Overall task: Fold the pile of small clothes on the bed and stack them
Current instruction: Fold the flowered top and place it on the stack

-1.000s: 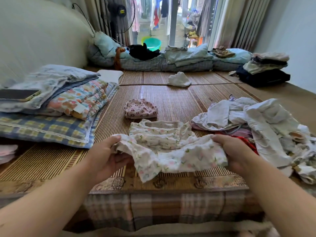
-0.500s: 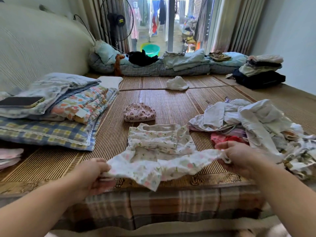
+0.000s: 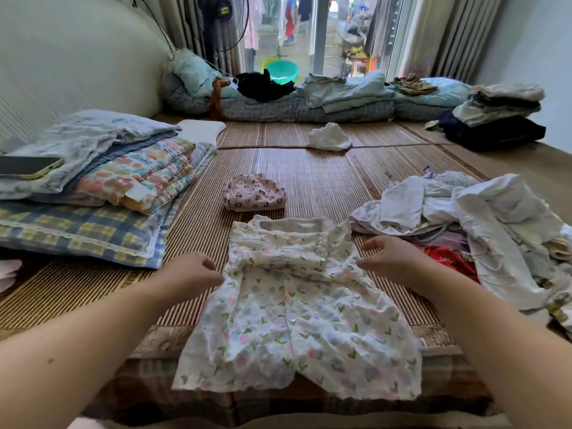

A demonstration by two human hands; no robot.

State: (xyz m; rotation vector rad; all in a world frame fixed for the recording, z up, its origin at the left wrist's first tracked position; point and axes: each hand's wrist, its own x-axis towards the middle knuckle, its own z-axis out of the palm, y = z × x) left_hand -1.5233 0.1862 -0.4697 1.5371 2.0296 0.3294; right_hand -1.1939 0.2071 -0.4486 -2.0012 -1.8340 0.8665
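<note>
A small white floral shirt (image 3: 297, 329) lies spread flat on the bamboo mat (image 3: 309, 168), buttons up, its hem over the bed's front edge. My left hand (image 3: 192, 272) pinches its left shoulder and my right hand (image 3: 391, 258) pinches its right shoulder. Just beyond lies a folded garment of the same floral print (image 3: 288, 239), partly under the shirt's collar. A folded pink heart-print piece (image 3: 253, 193) sits farther back. The unfolded pile of small clothes (image 3: 470, 224) lies to my right.
Folded quilts and a plaid pillow (image 3: 93, 193) lie at left, with a phone (image 3: 28, 165) on top. A white cloth (image 3: 329, 137) lies mid-mat. Bedding (image 3: 340, 97) lines the far edge, and a stack of folded clothes (image 3: 495, 116) stands far right.
The shirt was bunched and lifted between my hands; now it lies spread flat on the mat, with my hands moved forward to its shoulders.
</note>
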